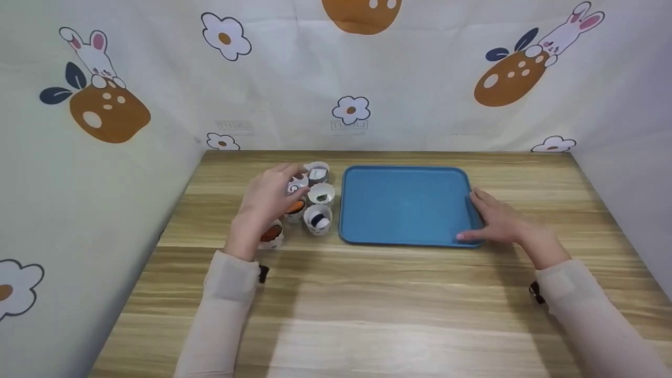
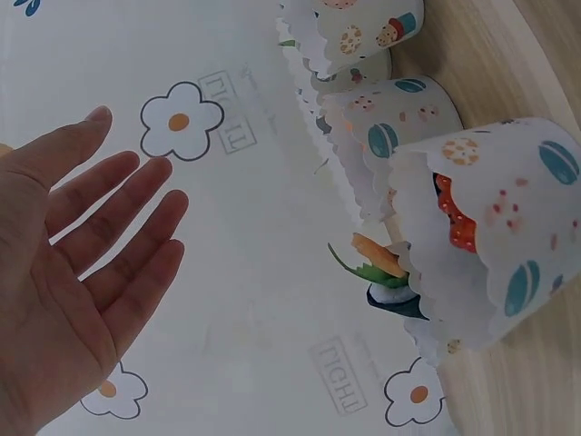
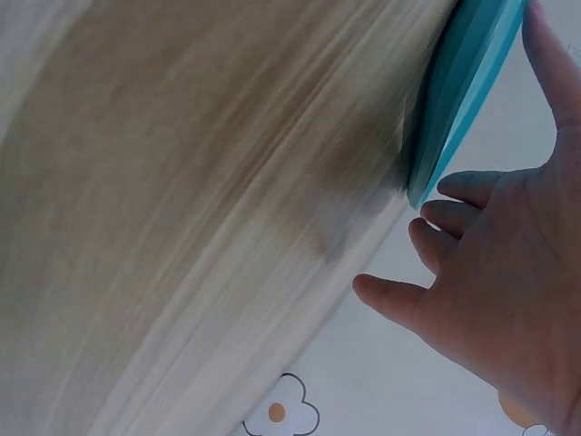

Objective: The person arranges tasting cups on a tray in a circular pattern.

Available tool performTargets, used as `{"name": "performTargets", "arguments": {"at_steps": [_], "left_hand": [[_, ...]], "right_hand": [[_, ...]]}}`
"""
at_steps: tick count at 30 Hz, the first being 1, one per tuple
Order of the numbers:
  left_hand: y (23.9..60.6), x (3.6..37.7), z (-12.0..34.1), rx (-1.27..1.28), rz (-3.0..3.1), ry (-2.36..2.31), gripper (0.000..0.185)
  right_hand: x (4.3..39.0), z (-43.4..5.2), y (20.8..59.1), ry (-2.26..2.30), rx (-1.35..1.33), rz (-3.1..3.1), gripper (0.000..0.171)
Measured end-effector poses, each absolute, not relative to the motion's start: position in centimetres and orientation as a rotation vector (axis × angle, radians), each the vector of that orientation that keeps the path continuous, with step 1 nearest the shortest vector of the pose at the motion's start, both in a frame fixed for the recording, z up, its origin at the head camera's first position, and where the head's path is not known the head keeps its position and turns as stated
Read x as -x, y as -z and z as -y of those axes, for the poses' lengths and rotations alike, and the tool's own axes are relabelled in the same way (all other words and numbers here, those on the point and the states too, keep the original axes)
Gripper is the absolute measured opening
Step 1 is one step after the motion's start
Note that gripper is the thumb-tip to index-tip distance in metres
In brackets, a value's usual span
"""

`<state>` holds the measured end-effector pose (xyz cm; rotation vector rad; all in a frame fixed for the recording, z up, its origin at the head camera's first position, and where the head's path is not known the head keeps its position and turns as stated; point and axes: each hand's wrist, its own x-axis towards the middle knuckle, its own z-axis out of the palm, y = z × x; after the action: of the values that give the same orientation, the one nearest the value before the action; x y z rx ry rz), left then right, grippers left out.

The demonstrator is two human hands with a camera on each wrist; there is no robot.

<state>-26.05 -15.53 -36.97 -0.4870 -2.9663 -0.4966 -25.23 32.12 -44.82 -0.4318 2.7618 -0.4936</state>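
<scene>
Several white paper cups with scalloped rims stand in a cluster left of a blue tray [image 1: 407, 205]. My left hand [image 1: 268, 197] hovers over the cluster, its fingers extended and holding nothing. Black-and-white contents show in the near cup [image 1: 324, 231], and something orange [image 1: 296, 206] in the cup by my thumb. The nearest cup [image 2: 517, 245] shows a red, white-dotted piece inside in the left wrist view. My right hand [image 1: 499, 218] lies against the tray's right edge, thumb over the near corner, fingers loosely straight.
The wooden table [image 1: 367, 315] runs back to a patterned cloth wall [image 1: 283, 94], with more cloth on the left and right sides. The tray lies flat near the table's back edge, close beside the cups.
</scene>
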Motion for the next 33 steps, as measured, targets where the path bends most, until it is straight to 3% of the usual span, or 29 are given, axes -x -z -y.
{"name": "performTargets", "arguments": {"at_steps": [33], "left_hand": [[38.0, 24.3, 19.4, 0.363, 2.993, 0.554, 0.046]], "right_hand": [[24.8, -32.0, 45.9, 0.452, 0.432, -2.757, 0.131]]}}
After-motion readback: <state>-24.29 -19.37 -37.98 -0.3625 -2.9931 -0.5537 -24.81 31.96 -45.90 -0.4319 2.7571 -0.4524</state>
